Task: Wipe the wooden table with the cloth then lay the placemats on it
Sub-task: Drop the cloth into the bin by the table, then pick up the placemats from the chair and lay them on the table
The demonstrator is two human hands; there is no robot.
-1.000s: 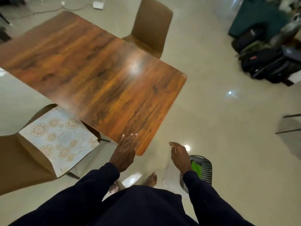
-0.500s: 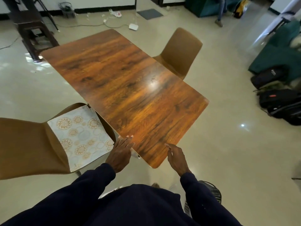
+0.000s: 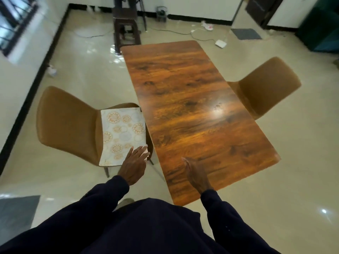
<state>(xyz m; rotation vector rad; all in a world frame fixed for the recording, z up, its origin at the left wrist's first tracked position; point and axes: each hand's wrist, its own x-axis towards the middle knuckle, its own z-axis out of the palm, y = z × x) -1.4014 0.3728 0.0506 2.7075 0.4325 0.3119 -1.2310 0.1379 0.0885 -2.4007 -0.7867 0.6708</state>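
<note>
— What's the table (image 3: 192, 110) like?
— Long, rectangular, glossy reddish-brown wood grain with rounded corners; its top is bare and catches a bright glare.
— And the placemats (image 3: 122, 132)?
— Pale, printed with orange and blue circular medallions, lying flat on the seat of the brown chair (image 3: 67, 123) just beside the table's left edge.

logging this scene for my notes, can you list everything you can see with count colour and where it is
table: 1, brown wood, centre
chairs: 2, tan, one on each long side of table
placemats: patterned white and orange, on left chair seat; count unclear
stool: 1, dark, beyond table's far end
floor mats: 2, grey, far right and near left
white box: 1, floor, on a cable
left hand: open, fingertips at placemats' near corner
right hand: open, over table's near end
</note>
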